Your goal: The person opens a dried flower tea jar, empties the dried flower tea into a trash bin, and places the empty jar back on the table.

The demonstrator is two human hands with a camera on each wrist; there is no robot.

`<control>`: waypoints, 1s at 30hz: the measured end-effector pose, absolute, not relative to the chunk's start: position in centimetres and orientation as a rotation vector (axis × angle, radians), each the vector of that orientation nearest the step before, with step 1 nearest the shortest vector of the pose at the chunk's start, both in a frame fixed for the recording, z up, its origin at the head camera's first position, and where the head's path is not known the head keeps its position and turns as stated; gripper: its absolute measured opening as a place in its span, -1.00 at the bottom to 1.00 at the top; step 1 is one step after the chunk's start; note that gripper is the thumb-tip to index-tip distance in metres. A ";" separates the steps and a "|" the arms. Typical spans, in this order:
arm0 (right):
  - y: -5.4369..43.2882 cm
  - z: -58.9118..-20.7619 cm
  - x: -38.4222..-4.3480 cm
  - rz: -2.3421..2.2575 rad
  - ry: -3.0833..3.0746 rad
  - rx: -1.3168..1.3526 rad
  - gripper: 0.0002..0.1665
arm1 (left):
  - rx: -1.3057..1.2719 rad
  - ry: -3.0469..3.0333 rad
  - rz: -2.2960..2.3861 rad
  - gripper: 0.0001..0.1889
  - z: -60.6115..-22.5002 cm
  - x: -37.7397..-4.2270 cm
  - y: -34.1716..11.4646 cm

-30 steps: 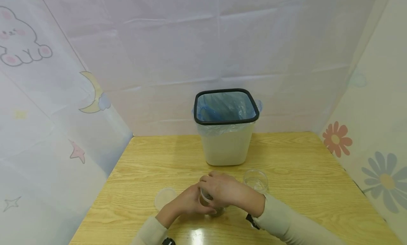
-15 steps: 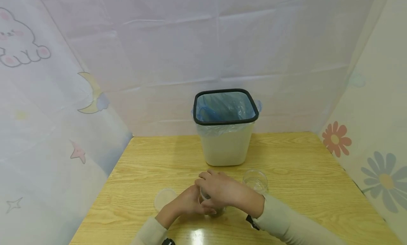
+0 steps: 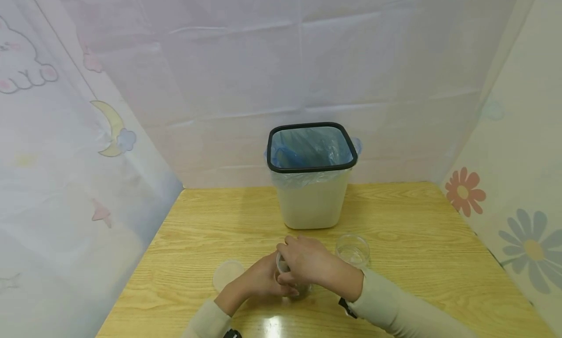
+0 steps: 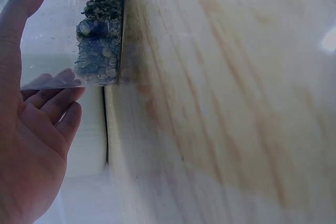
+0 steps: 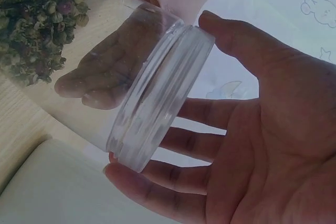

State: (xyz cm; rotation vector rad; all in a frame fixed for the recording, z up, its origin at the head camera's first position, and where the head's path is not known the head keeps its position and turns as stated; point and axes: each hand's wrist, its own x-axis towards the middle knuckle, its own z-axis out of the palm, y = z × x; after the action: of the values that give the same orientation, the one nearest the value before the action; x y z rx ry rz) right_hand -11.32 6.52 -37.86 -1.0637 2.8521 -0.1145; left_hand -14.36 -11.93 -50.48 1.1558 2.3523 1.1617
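Observation:
A clear jar (image 3: pixel 302 292) stands on the table, with dried flower buds (image 5: pixel 44 24) at its bottom. My left hand (image 3: pixel 263 276) holds the jar's side; in the left wrist view its thumb and fingers (image 4: pixel 59 100) lie on either side of the clear wall. My right hand (image 3: pixel 311 263) grips a clear ridged screw lid (image 5: pixel 165 100) by its rim, thumb on one edge and fingertips on the other. The lid sits at the jar's mouth. In the head view the right hand covers most of the lid.
Behind the hands stands a white bin (image 3: pixel 311 201) with a black rim and a blue liner. A clear round container (image 3: pixel 352 249) is on the table by the right wrist. A pale translucent disc (image 3: pixel 227 273) lies beside the left wrist.
The right hand's fingers shift and turn slightly on the lid, uncovering more of the rim. The left hand and jar stay about where they were.

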 end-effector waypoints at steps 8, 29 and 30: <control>6.4 -37.5 -11.5 -0.068 2.783 -1.060 -0.42 | 1.129 2.374 1.138 -0.33 -50.5 -14.3 -12.1; 6.8 -37.4 -11.6 -0.054 2.692 -1.249 -0.33 | 1.066 2.408 1.107 -0.18 -50.3 -13.8 -12.3; 6.8 -37.4 -11.6 -0.075 2.689 -1.231 -0.33 | 1.066 2.416 1.100 -0.14 -50.3 -13.7 -12.4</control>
State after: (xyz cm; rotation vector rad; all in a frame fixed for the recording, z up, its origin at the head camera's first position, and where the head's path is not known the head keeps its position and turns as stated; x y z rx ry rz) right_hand -11.59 6.79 -37.36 -1.2310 2.6889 -0.0753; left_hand -13.74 -12.37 -50.32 1.0663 2.4162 1.0998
